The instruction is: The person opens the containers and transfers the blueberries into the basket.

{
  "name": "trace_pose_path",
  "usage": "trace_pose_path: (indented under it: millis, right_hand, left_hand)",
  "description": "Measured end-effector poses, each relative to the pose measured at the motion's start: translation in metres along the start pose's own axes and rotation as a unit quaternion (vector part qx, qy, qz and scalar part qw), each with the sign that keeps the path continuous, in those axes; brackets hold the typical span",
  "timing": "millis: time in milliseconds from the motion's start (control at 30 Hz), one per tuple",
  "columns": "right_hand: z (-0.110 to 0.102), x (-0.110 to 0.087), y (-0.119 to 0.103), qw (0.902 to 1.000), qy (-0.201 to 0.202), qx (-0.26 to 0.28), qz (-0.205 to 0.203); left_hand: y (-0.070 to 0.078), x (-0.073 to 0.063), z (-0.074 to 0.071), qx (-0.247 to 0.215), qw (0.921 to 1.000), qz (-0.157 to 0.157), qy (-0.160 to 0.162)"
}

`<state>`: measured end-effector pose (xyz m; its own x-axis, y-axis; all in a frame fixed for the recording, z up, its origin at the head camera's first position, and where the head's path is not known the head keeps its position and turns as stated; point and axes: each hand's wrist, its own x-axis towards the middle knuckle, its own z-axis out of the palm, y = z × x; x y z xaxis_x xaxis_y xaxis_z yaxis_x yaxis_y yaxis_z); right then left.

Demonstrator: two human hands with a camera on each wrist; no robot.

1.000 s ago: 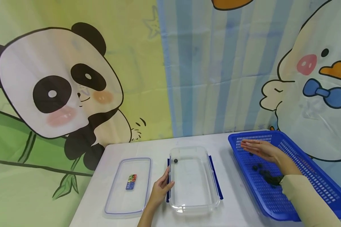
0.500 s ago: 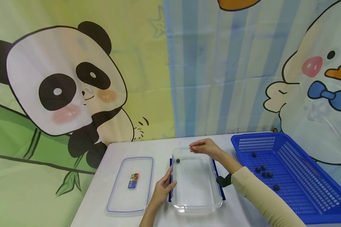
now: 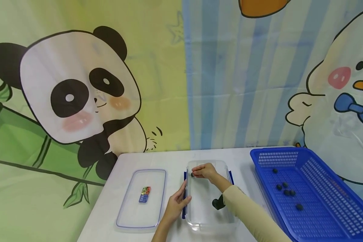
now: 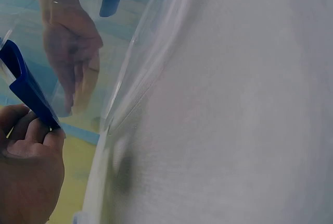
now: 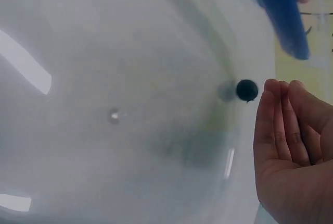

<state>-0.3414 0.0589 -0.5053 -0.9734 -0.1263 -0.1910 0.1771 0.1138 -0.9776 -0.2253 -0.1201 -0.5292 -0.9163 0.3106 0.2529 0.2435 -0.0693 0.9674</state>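
Note:
A clear plastic food box with blue side clips stands in the middle of the table. My left hand grips its left side, thumb at the rim, fingers beside a blue clip. Over the box's far left corner is my right hand, fingers drawn together to meet the thumb. A small dark ball lies inside the box, close to those fingertips. I cannot tell whether the fingertips pinch anything, since the fingers hide the space between them.
To the left lies a clear lid with a coloured sticker. A blue slotted basket on the right holds several dark balls. A patterned curtain hangs behind the table.
My right hand has moved left from over the basket to the box's far left corner and come lower. My left hand keeps its grip on the box. The head view has shifted slightly.

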Motion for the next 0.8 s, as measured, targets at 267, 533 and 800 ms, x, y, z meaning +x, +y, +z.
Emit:
trace_pose_path:
  millis: [267,533,800]
  right_hand:
    - [-0.002,0.006,0.017,0.9982,0.049,-0.026,0.022]
    - [0.001,0.003,0.022,0.9942,0.090,-0.048,0.034]
    - [0.003,0.008,0.026,0.9979,0.051,-0.011,0.040]
  left_hand:
    - [-0.002,-0.001,0.000,-0.008,0.9999,-0.012,-0.002]
    - [-0.003,-0.001,0.001,-0.003,0.9999,-0.003,-0.010]
    - [-0.003,-0.001,0.001,-0.011,0.9999,-0.001,-0.010]
